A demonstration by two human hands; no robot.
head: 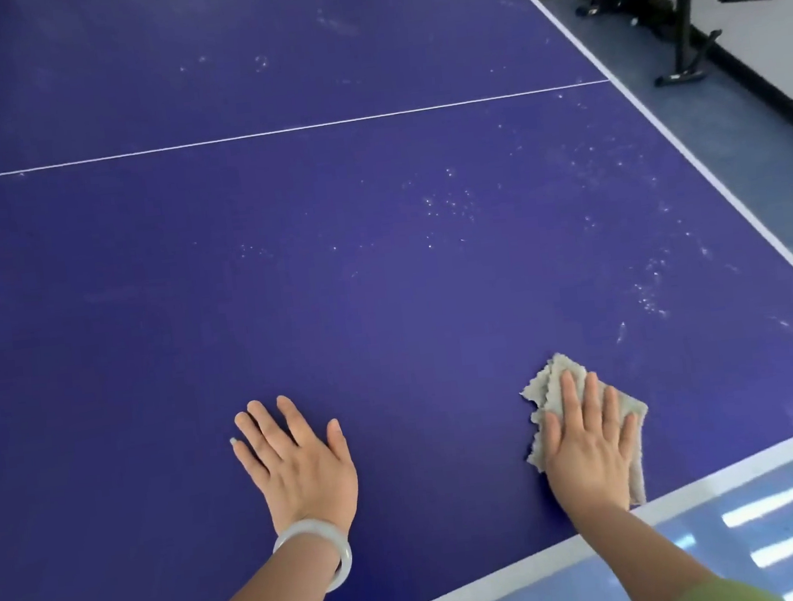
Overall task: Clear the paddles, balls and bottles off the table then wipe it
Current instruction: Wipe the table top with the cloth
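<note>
While the left hand (298,460) is laid flat, fingers spread, on the blue table (381,263), nothing is held. A beige cloth (557,381) is pressed down near the corner by the right hand (587,441), fingers straight.

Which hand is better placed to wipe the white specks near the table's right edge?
Right: the right hand presses the cloth flat, with the specks ahead of it; the left hand lies bare, farther off.

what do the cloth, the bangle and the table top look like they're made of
Cloth: soft napped fabric, probably microfibre; beige, matte, zigzag-cut edges, pressed flat under the right hand.
Bangle: milky white, glossy, slightly translucent; perhaps jade or glass.
Table: rigid board with a matte blue painted coat, white lines and whitish smudges.
</note>
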